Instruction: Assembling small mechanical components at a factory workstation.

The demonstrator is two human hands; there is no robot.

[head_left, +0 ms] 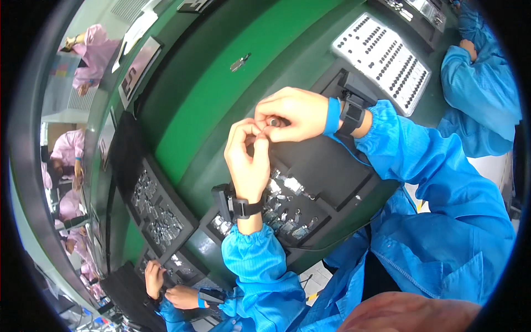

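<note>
My left hand [249,157] and my right hand [296,115] meet above a black tray, fingertips close together or touching. In the curled fingers of my right hand shows the end of a small dark round part [273,122]. My left hand is closed in a pinch beside it; its fingers hide whatever they hold. Below my hands, the black tray [337,166] has several small shiny metal pieces [293,224] in its near left compartment. Each of my wrists wears a black strapped device, and a blue band circles the right one.
Beyond my hands runs a green belt [204,88] with one small metal piece [239,62] on it. A white tray [381,61] of dark round parts lies at far right. Left stands a black tray of metal pieces [163,227]. Co-workers' hands [182,296] and a blue sleeve [475,94] flank me.
</note>
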